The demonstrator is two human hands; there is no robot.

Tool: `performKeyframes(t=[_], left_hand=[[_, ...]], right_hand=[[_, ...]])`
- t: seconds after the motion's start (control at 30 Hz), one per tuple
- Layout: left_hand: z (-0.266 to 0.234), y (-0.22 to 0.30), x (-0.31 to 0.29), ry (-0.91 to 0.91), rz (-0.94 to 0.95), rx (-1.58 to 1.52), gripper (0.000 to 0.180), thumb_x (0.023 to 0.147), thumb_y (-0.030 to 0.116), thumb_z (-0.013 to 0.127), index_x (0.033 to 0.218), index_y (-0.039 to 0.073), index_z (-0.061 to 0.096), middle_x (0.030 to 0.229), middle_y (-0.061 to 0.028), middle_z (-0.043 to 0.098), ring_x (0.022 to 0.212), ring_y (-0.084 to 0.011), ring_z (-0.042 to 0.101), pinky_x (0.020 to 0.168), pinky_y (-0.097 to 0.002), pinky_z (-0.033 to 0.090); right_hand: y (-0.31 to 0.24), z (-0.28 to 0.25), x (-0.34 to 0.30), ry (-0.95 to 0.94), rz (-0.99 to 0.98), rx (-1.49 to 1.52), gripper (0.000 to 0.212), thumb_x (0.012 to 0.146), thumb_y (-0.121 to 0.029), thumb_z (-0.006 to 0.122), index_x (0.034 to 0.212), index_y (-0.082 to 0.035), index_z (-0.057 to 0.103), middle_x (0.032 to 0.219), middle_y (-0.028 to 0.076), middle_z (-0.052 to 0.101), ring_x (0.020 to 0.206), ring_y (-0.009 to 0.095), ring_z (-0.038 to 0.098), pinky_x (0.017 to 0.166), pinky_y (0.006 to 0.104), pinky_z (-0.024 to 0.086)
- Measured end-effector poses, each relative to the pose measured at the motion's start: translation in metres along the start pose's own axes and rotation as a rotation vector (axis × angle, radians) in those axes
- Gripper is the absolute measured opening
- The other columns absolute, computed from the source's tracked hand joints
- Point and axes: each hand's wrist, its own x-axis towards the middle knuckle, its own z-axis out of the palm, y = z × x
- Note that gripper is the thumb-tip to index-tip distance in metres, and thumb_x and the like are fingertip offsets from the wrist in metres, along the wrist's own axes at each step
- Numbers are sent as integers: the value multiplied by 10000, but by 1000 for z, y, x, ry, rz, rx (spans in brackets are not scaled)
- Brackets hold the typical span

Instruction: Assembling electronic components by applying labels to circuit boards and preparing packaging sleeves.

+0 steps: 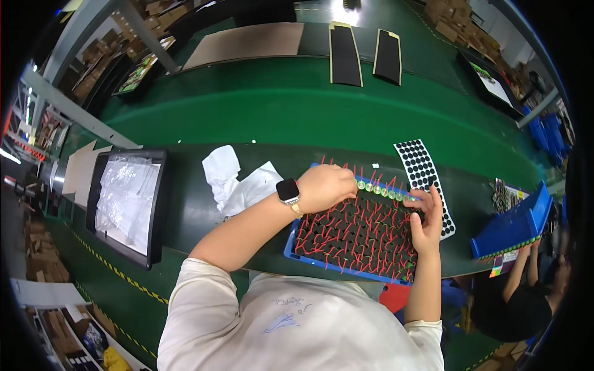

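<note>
A blue tray [288, 247] in front of me is filled with rows of small black parts with red wires [352, 238] standing up from them. Along its far side runs a row of round green-and-silver pieces [376, 189]. My left hand [328, 188], with a watch on the wrist, is at the left end of that row; its fingers are bent together and pointing down, and whatever they pinch is hidden. By the right end of the row is my right hand [428, 216], its thumb and fingers apart. A white sheet of black round stickers [416, 159] lies partly behind this hand.
Crumpled white paper [238, 185] lies left of the blue tray. Further left, a black tray [158, 210] holds clear plastic bags. On the right, another person's hands [528, 250] hold a tilted blue bin [516, 216]. Two black panels [345, 55] lie across the green floor.
</note>
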Motion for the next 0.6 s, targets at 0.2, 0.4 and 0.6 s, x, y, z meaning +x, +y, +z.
performKeyframes(t=[0.2,0.4,0.6], left_hand=[[-11,17,-1,-8,14,36,127,835,214,689,901,117,639,927,-34,634,916,-263,606,781,-403,472],[-13,17,5,-114,-47,74,661,867,450,644,1347,20,500,1429,-160,478,1332,-322,448,1077,-445,384],[3,17,-14,-171,-4,22,696,892,483,596,1362,-16,476,1442,-193,453,1367,-333,404,1126,-453,335]], right_hand=[[-1,1,2,-9,16,6,651,912,-83,550,1488,-21,253,1270,192,539,1011,212,616,943,346,449],[-13,4,7,-105,20,-173,738,830,13,545,1498,-20,231,1358,222,504,1172,323,587,1047,411,407],[-20,5,10,-194,69,-226,734,823,-29,574,1487,-15,262,1316,232,551,1157,332,606,1012,408,445]])
